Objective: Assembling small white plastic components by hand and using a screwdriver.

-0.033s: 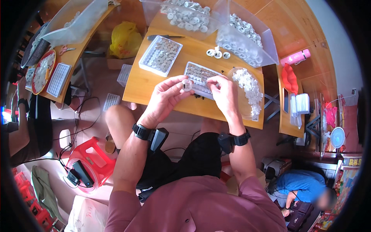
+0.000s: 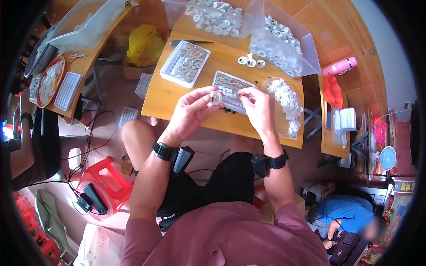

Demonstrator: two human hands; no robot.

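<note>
Honey-coloured wood tops the desk [image 2: 153, 99] in the head-worn camera's view, its edges bowed by the fisheye lens. Over it, a person's left hand [image 2: 190, 108] grips a small clear round part [image 2: 216, 98] between thumb and fingers, beside a white tray [image 2: 234, 107] lined with rows of silvery discs. The right hand [image 2: 258, 108] bends over that tray's right side, thumb and forefinger drawn together; whether they pinch anything cannot be told. A second disc-filled tray [image 2: 177, 82] lies to the left, and loose white pieces [image 2: 284, 99] crowd a clear round dish to the right. Clear plastic bins [image 2: 311, 60] of white round parts line the far side. Around the desk, a yellow plastic bag [image 2: 144, 46] sits at upper left, a red stool [image 2: 120, 188] at lower left, a pink bottle [image 2: 340, 65] at right; a person in a blue shirt [image 2: 344, 210] stoops at lower right. The hands cover part of the near tray, and dark bits [image 2: 229, 110] along the desk's front edge are too small to identify. Another person at far left is cut off by the lens's black rim.
</note>
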